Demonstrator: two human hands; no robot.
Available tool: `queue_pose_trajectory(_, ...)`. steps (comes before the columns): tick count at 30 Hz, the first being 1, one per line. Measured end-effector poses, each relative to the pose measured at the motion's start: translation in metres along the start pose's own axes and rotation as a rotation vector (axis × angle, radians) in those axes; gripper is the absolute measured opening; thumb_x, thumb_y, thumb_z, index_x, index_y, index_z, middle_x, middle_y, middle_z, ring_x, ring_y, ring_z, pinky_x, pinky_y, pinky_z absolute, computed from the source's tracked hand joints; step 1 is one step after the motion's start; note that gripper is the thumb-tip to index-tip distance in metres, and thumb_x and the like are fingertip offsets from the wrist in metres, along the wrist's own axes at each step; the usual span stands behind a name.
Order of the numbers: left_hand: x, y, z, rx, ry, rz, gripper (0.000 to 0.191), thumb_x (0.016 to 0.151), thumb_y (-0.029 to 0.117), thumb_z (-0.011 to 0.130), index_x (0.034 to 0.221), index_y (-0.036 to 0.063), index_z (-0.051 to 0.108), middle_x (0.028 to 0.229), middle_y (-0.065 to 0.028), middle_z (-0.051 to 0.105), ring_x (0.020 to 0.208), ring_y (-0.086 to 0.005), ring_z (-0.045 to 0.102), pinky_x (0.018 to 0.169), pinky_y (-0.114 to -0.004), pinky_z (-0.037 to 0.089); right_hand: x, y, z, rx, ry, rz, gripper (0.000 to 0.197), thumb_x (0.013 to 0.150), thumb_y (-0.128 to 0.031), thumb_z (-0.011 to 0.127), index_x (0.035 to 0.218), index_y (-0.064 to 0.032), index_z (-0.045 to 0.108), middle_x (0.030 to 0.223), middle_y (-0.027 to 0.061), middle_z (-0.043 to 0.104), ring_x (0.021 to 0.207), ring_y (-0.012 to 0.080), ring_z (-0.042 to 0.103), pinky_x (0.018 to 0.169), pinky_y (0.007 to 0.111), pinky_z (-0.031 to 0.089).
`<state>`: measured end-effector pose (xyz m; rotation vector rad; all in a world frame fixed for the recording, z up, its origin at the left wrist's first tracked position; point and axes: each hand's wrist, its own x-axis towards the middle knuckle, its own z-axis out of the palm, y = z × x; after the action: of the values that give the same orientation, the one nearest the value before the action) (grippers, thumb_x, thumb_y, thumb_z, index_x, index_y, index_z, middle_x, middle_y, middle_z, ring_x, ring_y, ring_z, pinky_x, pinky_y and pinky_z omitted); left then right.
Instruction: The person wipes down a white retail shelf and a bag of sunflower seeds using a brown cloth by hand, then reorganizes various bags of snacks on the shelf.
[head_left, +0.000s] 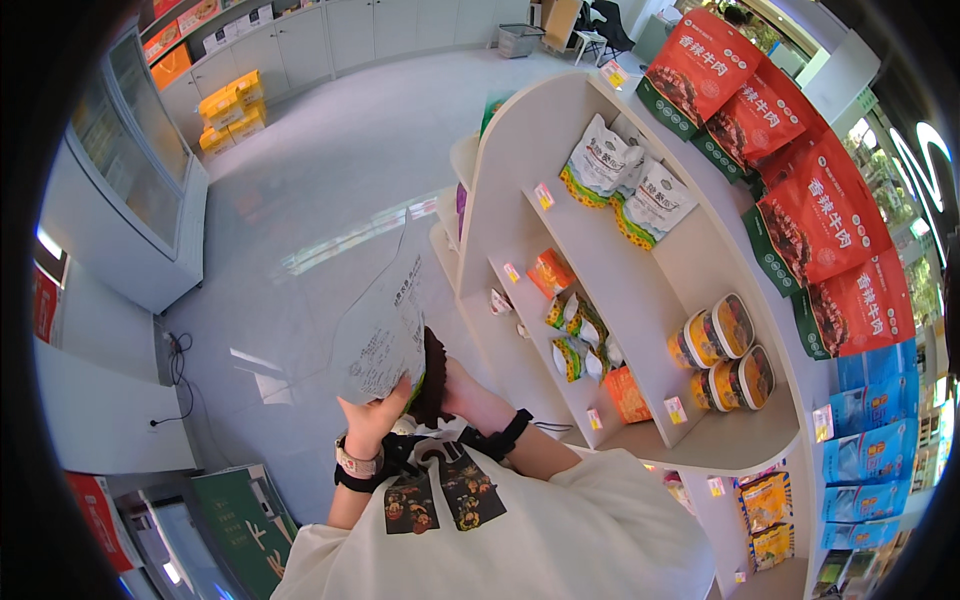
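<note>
My left hand (377, 414) grips the lower end of a white printed snack bag (382, 337), its thumb lying across the printed face. The bag stands tilted upright in front of my chest, with a thin clear edge at its top. Against its right side my right hand (463, 391) holds a dark brown cloth (430, 379). Most of the right fingers are hidden behind the cloth and bag. A watch (358, 459) and a black strap circle my left wrist; another black strap (514, 435) is on my right forearm.
To the right stands a curved shelf unit (487, 217) with white seed bags (600, 161), stacked tubs (731, 326) and small packets (577, 319). Red bags (817, 217) line its top. A glass-door freezer (139, 172), yellow boxes (234, 109) and a floor cable (178, 367) are at left.
</note>
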<state>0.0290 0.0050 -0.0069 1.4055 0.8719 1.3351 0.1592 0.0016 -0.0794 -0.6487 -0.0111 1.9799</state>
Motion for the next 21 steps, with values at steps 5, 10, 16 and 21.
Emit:
queue_pose_trajectory(5, 0.004, 0.007, 0.004, 0.222, -0.094, 0.124, 0.039, 0.062, 0.000, 0.063, 0.099, -0.0042, 0.055, 0.098, -0.0132, 0.059, 0.087, -0.0181, 0.058, 0.075, -0.030, 0.046, 0.005, 0.002, -0.013, -0.072, 0.068, -0.020, 0.039, 0.091, -0.033, 0.036, 0.114, -0.0048, 0.048, 0.108, 0.0115, 0.055, 0.096, 0.0252, 0.053, 0.085, 0.039, 0.043)
queue_pose_trajectory(10, 0.009, -0.004, -0.003, 0.219, -0.131, 0.211, 0.037, 0.061, 0.002, 0.063, 0.097, -0.0041, 0.056, 0.092, -0.0128, 0.060, 0.081, -0.0171, 0.058, 0.070, -0.028, 0.047, -0.002, 0.000, -0.010, -0.042, 0.067, 0.023, 0.034, 0.090, -0.031, 0.039, 0.108, -0.0043, 0.051, 0.098, 0.0107, 0.057, 0.089, 0.0227, 0.054, 0.076, 0.037, 0.045)
queue_pose_trajectory(16, 0.008, -0.006, -0.013, 0.116, -0.154, 0.040, 0.038, 0.062, 0.001, 0.064, 0.100, -0.0037, 0.055, 0.094, -0.0113, 0.060, 0.082, -0.0173, 0.057, 0.072, -0.029, 0.046, 0.010, 0.009, -0.061, -0.214, -0.138, -0.243, 0.029, 0.088, -0.026, 0.044, 0.108, -0.0063, 0.050, 0.099, 0.0106, 0.057, 0.089, 0.0210, 0.054, 0.075, 0.035, 0.045)
queue_pose_trajectory(21, 0.008, -0.007, -0.012, 0.101, -0.134, 0.090, 0.040, 0.064, 0.000, 0.064, 0.102, -0.0037, 0.053, 0.096, -0.0105, 0.060, 0.086, -0.0176, 0.056, 0.075, -0.030, 0.046, 0.019, -0.001, -0.058, -0.025, 0.076, -0.157, 0.031, 0.090, -0.025, 0.040, 0.116, -0.0093, 0.046, 0.110, 0.0087, 0.053, 0.097, 0.0223, 0.051, 0.083, 0.040, 0.042)
